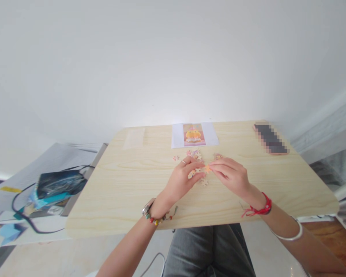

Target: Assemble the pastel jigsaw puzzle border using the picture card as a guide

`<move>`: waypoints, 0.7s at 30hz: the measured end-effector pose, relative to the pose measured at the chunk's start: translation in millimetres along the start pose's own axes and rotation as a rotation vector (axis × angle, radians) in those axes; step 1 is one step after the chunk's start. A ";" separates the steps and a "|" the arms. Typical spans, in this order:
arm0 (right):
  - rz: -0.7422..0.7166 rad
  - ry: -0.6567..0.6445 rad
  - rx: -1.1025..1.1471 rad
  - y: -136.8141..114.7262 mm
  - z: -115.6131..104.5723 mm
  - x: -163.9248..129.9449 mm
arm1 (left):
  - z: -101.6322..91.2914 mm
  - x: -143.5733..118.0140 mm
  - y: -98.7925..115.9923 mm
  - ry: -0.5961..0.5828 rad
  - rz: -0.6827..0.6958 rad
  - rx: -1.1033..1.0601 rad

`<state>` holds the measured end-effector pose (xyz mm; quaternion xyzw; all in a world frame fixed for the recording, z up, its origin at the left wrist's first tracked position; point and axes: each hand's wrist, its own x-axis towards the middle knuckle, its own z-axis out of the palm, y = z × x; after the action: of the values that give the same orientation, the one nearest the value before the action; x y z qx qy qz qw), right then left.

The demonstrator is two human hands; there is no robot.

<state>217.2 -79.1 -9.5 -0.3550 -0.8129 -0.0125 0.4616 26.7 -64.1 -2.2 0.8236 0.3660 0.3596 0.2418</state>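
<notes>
Left hand (182,177) and right hand (230,175) each grip small knobbed cardboard puzzle pieces (201,169) over the pale wood-grain table (127,181).

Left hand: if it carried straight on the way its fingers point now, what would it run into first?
The left hand points right and slightly away, so it would probably meet the right hand first; both already pinch small puzzle pieces between them. Depth is hard to judge.

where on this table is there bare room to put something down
The widest bare patch is the left part of the table, from the pale sheet down to the near edge. Another lies right of the right hand, below the blurred flat object. It is crowded mid-table: loose puzzle pieces between the picture sheet and the left hand.
</notes>
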 end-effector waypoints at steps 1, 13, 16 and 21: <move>0.002 -0.003 0.009 -0.4 0.5 -0.4 | 0.1 -1.1 -0.1 0.002 -0.006 -0.004; 0.189 -0.226 0.166 -1.2 5.3 10.0 | -3.4 -17.8 -12.8 0.101 0.056 0.161; 0.153 -0.255 0.115 -1.9 15.5 14.0 | -6.5 -24.0 -18.6 0.116 0.048 0.249; 0.171 -0.451 0.080 5.2 48.5 38.8 | -20.8 -23.2 -40.5 0.083 -0.121 0.396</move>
<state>171.8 -36.4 -9.5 -0.3979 -0.8620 0.1386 0.2817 -17.7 -54.4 -25.6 0.8159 0.4881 0.2992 0.0809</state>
